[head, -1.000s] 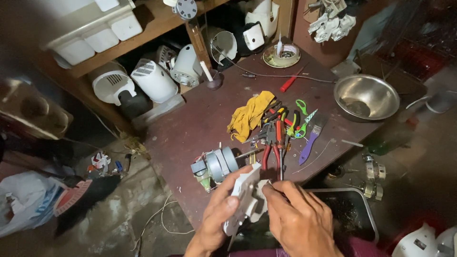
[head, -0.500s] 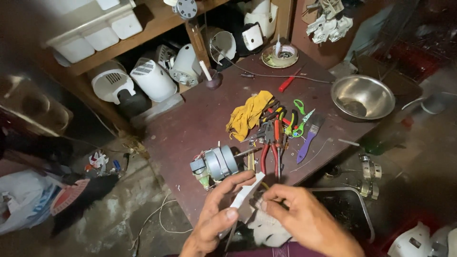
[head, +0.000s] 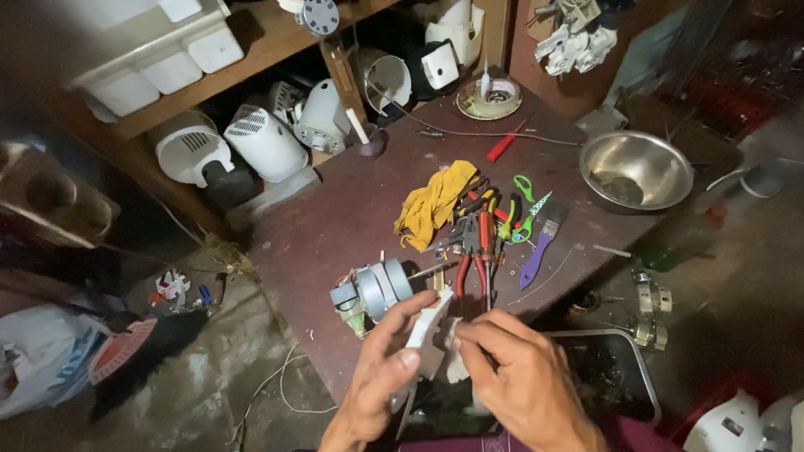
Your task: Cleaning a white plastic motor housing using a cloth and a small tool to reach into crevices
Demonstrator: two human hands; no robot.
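While the head camera is looking down, the left hand [head: 381, 377] and the right hand [head: 519, 381] are both pinching a white plastic part [head: 429, 335] between closed fingers, just over the near edge of the dark table [head: 335, 226]. Touching nothing, a grey fan motor [head: 377, 291] is lying just beyond the hands (beside red-handled pliers [head: 471, 251]). Farther away, a yellow cloth [head: 431, 201] and a steel bowl [head: 636, 172] are resting.

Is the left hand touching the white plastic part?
Touching. The head view shows the left hand with thumb and fingers closed around the white plastic part.
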